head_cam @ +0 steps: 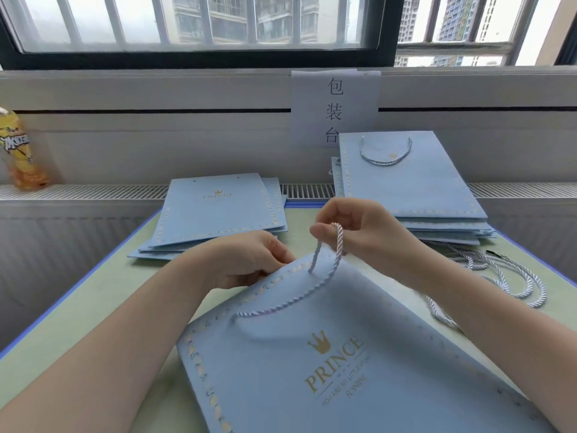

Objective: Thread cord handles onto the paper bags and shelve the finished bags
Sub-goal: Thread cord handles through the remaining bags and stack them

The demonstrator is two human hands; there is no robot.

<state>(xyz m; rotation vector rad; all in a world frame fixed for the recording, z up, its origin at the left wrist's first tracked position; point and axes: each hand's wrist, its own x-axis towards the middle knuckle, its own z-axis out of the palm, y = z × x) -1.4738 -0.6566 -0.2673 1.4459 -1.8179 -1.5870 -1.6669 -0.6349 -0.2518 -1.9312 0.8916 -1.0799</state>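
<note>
We read "PRINCE" in gold under a crown on the flat pale-blue paper bag (327,354) lying tilted on our green table (93,307). Our left hand (246,260) pinches its top edge; our right hand (356,226) pinches the twisted white cord handle (337,242) looped above the bag's hole.

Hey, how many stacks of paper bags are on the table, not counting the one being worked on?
2: a stack without handles at the back left, and a stack with handles at the back right.
</note>
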